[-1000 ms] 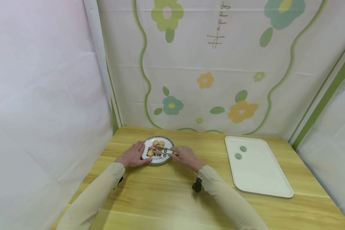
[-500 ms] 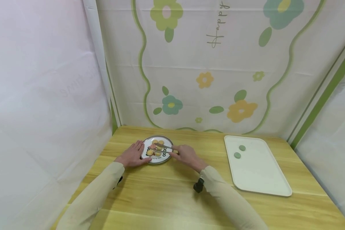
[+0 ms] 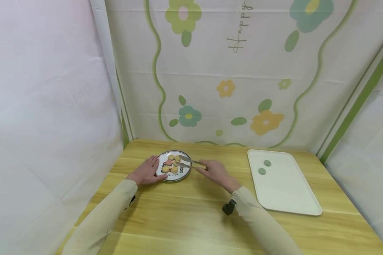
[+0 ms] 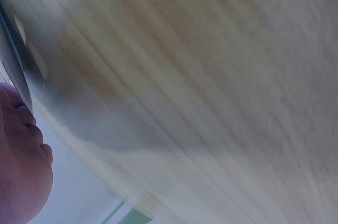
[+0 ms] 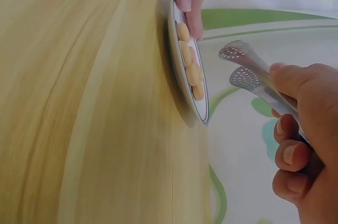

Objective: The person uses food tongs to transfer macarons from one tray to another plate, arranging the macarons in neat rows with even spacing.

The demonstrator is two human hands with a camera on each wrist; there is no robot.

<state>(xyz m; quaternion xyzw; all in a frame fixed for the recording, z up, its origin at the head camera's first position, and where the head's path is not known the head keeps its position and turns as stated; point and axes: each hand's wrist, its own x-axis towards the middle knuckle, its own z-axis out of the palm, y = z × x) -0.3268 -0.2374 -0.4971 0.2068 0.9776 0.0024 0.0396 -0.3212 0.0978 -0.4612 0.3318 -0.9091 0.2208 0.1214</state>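
My left hand (image 3: pixel 146 171) lies with straight fingers against the left rim of a round white plate (image 3: pixel 186 173) with a dark border. Several yellow macarons (image 3: pixel 174 170) and a pink macaron (image 3: pixel 168 162) sit on that plate. In my right hand (image 3: pixel 215 171) is a pair of metal tongs (image 5: pixel 245 77), gripped between thumb and curled fingers. The perforated tips of the tongs stand a little apart, with nothing between them in the right wrist view. They hover above the plate's right part. Only part of the left hand (image 4: pixel 24 166) shows in the left wrist view.
A white rectangular tray (image 3: pixel 287 191) lies on the wooden table (image 3: pixel 178 216) at the right, holding two green macarons (image 3: pixel 267 163). Behind the table hangs a white cloth (image 3: pixel 204 60) printed with flowers, and a plain white cloth (image 3: pixel 51 124) borders the left side.
My right hand has drawn the tongs to the right, away from the pink macaron, uncovering more of the yellow macarons. The left hand keeps its place on the plate.
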